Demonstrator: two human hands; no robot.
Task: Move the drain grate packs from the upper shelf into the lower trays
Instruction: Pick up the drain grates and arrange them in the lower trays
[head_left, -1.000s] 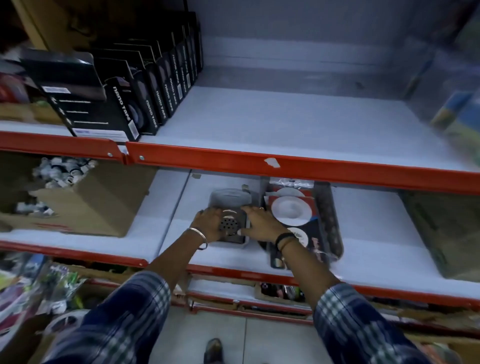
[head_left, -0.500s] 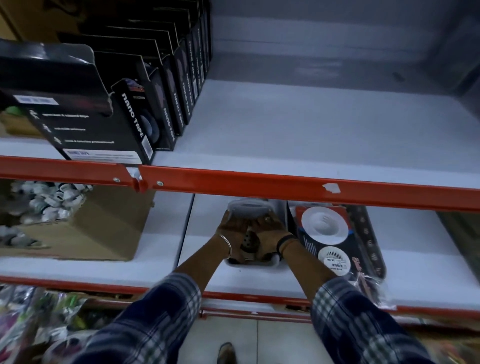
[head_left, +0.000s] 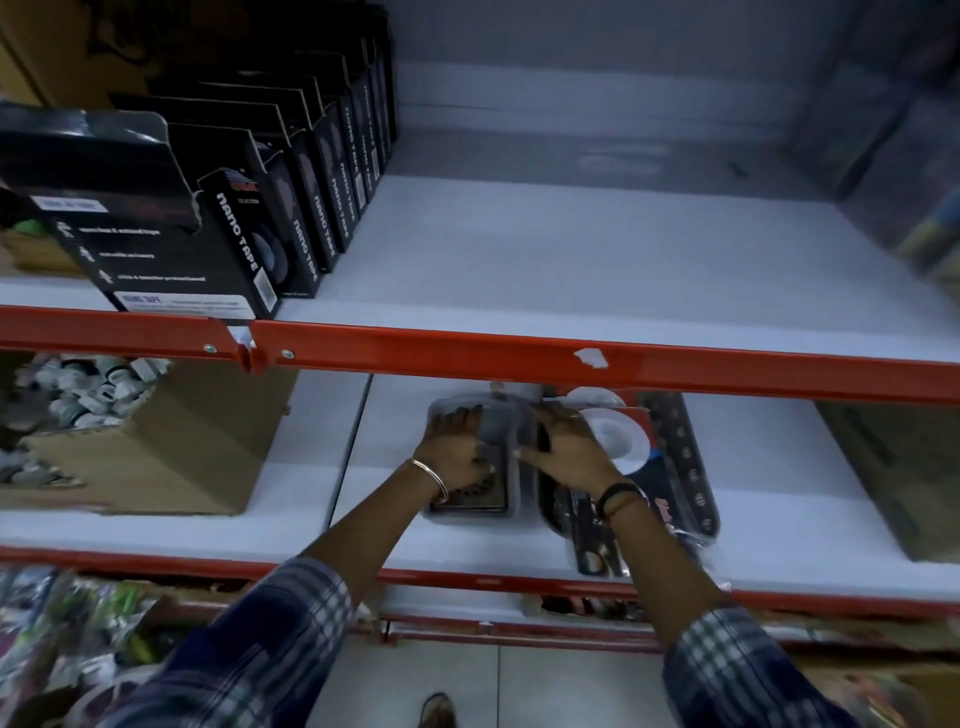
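**Q:** Where are your hands?

**A:** Both are on the lower shelf (head_left: 779, 525), under the red shelf rail (head_left: 519, 358). My left hand (head_left: 457, 449) lies palm down on the drain grate pack (head_left: 493, 431), fingers together along its upper left part. The pack lies flat in a clear tray (head_left: 511, 512), and its dark perforated grate shows just below my wrist.

**Q:** And the right hand?

**A:** My right hand (head_left: 566, 452) is spread, fingers fanned, resting on the seam between that pack and the black tray (head_left: 696, 467) beside it. The thumb points left toward the grate pack; the fingertips reach the tray's near edge. Whether it grips anything I cannot tell; motion blur softens the fingers.

**Q:** What sits in the black tray?

**A:** Red-backed cards carrying white round strainers (head_left: 615, 436), partly under my right hand.

**Q:** Anything else nearby?

**A:** On the upper shelf (head_left: 571, 260), black nano tape boxes (head_left: 249, 228) stand in a row at the left. A cardboard box (head_left: 171, 452) of small white fittings sits left of my arms, well apart from the trays.
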